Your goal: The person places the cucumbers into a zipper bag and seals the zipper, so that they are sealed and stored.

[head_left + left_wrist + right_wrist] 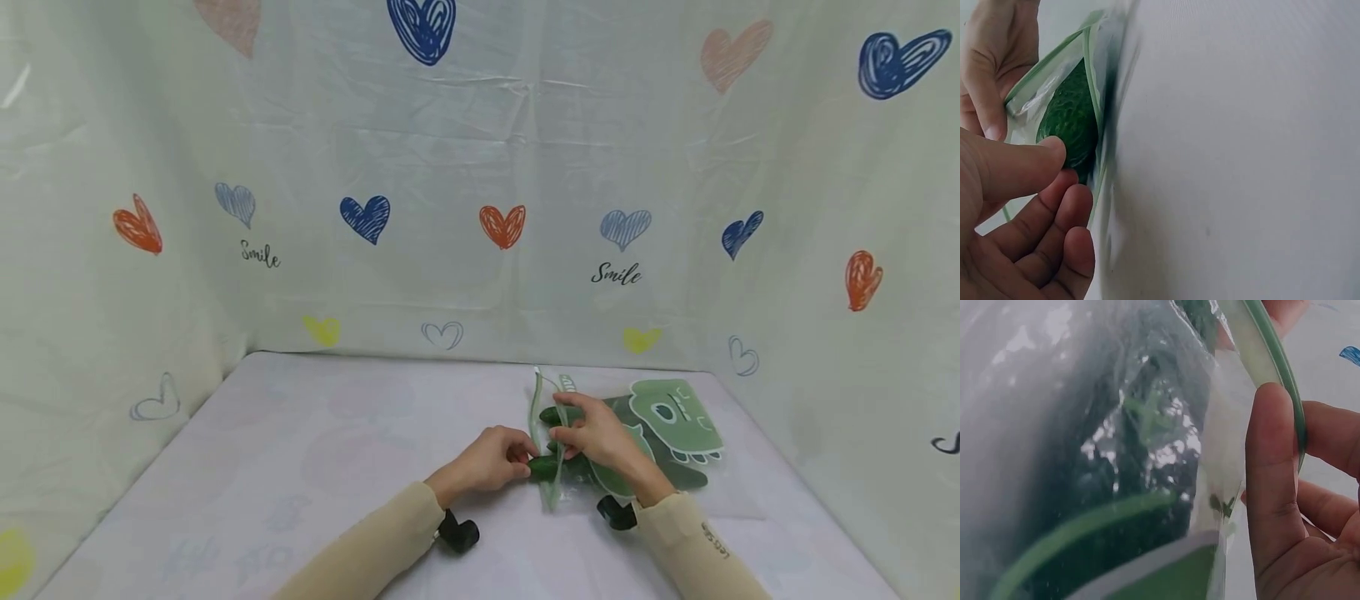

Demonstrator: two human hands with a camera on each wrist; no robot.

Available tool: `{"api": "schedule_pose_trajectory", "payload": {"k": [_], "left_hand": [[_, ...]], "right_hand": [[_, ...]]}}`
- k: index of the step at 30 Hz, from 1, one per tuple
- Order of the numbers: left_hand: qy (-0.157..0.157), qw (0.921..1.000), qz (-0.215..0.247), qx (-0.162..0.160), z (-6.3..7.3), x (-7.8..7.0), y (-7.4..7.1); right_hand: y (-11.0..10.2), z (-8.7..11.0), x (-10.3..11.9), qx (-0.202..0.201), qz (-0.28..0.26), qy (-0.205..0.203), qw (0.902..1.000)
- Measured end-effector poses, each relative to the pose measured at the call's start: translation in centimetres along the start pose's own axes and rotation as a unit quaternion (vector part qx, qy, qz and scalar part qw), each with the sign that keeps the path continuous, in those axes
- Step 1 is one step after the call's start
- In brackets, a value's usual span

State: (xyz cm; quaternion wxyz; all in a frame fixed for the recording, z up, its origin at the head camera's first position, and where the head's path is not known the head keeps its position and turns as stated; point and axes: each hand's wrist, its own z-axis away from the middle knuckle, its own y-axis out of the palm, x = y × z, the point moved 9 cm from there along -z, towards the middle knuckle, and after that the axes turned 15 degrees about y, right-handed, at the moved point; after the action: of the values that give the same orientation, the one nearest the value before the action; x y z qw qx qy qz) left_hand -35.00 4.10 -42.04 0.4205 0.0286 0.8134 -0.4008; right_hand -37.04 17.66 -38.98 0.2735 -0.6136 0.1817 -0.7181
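Observation:
A clear zip bag (675, 417) printed with a green cartoon creature lies on the table with several cucumbers inside, its mouth facing left. At that mouth my left hand (483, 460) pinches the near end of a cucumber (543, 468) between thumb and fingertips. Most of this cucumber (1072, 119) lies within the bag's opening in the left wrist view. My right hand (603, 433) holds the upper edge of the opening, its thumb and fingers on the green zip strip (1272, 350). Another cucumber (552, 416) pokes toward the mouth farther back.
A white table (375, 433) spreads to the left of the bag. Behind and beside it hangs a pale curtain (450, 150) printed with hearts. Black wrist cameras (459, 533) hang under both sleeves near the tabletop.

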Motion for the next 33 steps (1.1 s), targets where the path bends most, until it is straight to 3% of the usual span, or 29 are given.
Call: {"api": "schedule_pose_trajectory", "payload": {"k": [13, 21, 33], "left_hand": [[-0.009, 0.9998, 0.009, -0.014, -1.1, -1.0, 1.4], [-0.016, 0.9993, 0.013, -0.032, -1.5, -0.6, 2.1], [0.015, 0.9999, 0.001, -0.005, -3.3, -1.0, 3.4]], "right_hand": [[-0.3, -0.1, 0.2, 0.014, -0.025, -0.009, 0.9995], [-0.7, -0.1, 0.1, 0.007, -0.024, 0.001, 0.9997], [-1.0, -0.1, 0.1, 0.004, -0.03, -0.002, 0.9995]]}}
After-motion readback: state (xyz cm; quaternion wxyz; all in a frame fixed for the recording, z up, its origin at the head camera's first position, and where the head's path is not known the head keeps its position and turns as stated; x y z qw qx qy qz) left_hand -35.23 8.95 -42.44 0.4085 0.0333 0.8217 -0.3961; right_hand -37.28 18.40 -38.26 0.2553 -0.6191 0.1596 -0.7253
